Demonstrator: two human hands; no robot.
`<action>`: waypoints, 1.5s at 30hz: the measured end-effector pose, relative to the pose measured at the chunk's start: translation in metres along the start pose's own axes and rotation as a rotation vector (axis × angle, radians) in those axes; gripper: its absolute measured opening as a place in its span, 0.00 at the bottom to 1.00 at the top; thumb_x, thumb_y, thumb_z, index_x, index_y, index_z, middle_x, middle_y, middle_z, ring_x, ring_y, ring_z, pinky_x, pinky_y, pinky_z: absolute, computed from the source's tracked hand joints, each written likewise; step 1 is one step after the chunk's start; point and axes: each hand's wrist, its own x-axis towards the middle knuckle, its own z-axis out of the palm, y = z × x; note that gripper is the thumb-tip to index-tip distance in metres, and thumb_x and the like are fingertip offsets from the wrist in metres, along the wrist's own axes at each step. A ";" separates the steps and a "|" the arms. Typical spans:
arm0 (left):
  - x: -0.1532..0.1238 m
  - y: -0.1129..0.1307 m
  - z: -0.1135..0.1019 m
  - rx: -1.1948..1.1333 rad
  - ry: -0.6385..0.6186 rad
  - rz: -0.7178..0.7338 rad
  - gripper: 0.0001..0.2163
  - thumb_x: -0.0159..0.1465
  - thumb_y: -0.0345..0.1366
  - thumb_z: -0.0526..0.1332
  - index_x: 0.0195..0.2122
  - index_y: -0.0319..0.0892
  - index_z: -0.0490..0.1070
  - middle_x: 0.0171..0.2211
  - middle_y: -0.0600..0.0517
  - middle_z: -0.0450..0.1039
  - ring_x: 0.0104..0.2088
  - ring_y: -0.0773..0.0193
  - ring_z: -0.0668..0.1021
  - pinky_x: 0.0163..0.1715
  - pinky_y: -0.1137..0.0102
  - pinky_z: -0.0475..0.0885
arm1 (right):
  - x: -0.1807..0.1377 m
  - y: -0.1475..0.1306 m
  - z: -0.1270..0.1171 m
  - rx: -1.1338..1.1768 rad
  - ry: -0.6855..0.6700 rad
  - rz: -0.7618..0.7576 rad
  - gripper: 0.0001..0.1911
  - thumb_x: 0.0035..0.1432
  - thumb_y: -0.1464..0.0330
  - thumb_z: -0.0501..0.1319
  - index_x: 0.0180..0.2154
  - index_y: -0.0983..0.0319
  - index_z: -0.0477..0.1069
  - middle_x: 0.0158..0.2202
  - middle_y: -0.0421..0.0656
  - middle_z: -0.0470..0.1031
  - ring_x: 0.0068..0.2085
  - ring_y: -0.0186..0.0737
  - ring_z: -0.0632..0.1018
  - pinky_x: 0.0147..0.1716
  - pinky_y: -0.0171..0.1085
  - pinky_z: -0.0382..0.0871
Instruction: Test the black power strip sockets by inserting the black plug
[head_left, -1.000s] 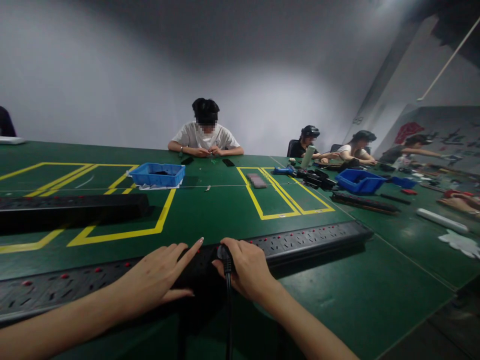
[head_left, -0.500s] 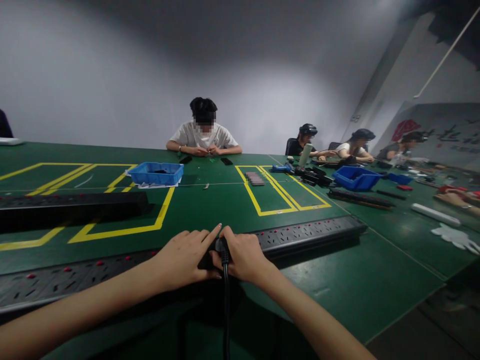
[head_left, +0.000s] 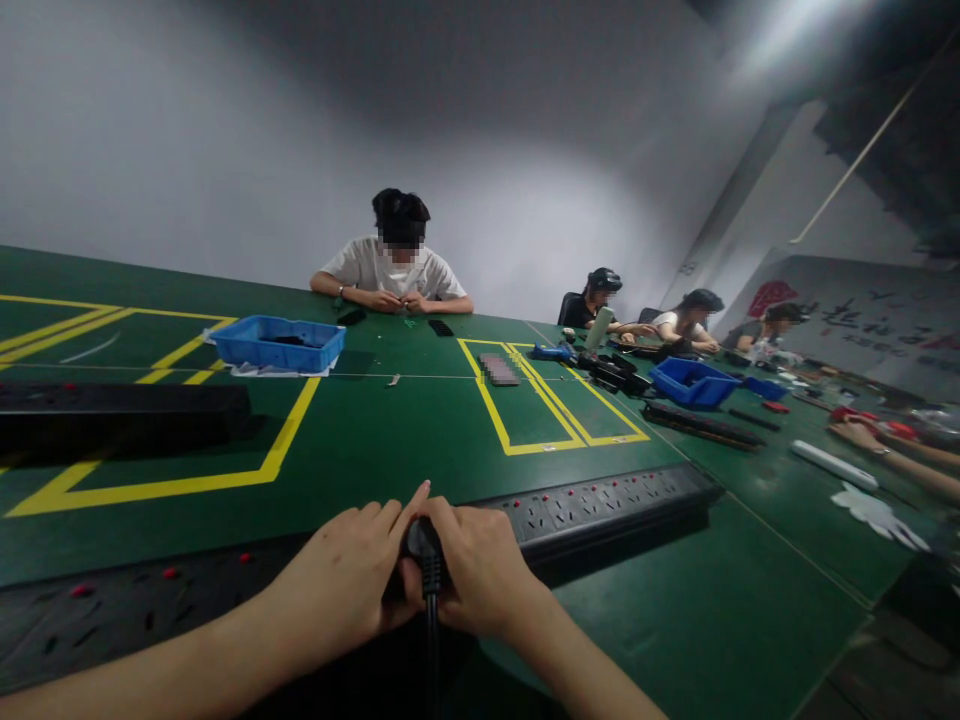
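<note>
A long black power strip with red switches lies across the green table in front of me. My right hand is closed round a black plug that sits on the strip, and the plug's cable runs down toward me. My left hand rests on the strip right beside the plug, fingers together and curled against it, thumb touching the plug. The two hands meet at the plug.
A second black strip lies further back at the left. A blue bin sits inside yellow floor-tape markings. A person in white sits opposite; other people work at the right among blue bins and tools.
My left hand slid right along the strip until it met the plug and my right hand. The view has tilted and shifted left.
</note>
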 end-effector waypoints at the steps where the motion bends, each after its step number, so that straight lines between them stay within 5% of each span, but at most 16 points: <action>1: -0.001 0.001 0.000 0.021 0.001 0.002 0.32 0.53 0.37 0.51 0.60 0.35 0.46 0.38 0.45 0.68 0.36 0.56 0.70 0.37 0.62 0.64 | 0.000 0.000 0.001 0.003 -0.013 0.008 0.22 0.49 0.60 0.54 0.45 0.62 0.57 0.35 0.46 0.71 0.35 0.44 0.73 0.31 0.36 0.61; 10: -0.003 0.002 -0.001 0.091 -0.002 0.007 0.31 0.55 0.39 0.50 0.60 0.35 0.46 0.37 0.45 0.66 0.36 0.56 0.68 0.36 0.60 0.64 | -0.001 0.001 0.008 0.062 0.019 0.049 0.23 0.47 0.66 0.56 0.48 0.61 0.57 0.37 0.45 0.70 0.36 0.41 0.72 0.34 0.35 0.61; 16: -0.004 0.001 -0.001 0.109 0.011 0.038 0.36 0.54 0.42 0.52 0.61 0.32 0.38 0.38 0.43 0.66 0.36 0.55 0.67 0.36 0.60 0.64 | -0.001 0.001 0.013 0.070 0.092 0.021 0.22 0.47 0.67 0.56 0.47 0.60 0.58 0.37 0.43 0.71 0.36 0.40 0.72 0.33 0.34 0.61; 45: -0.004 -0.002 0.002 0.154 0.020 0.048 0.32 0.56 0.44 0.51 0.59 0.31 0.48 0.40 0.41 0.67 0.37 0.54 0.68 0.36 0.61 0.63 | -0.003 -0.001 0.014 0.077 0.141 0.030 0.18 0.53 0.65 0.53 0.46 0.62 0.60 0.37 0.46 0.71 0.37 0.40 0.72 0.35 0.35 0.62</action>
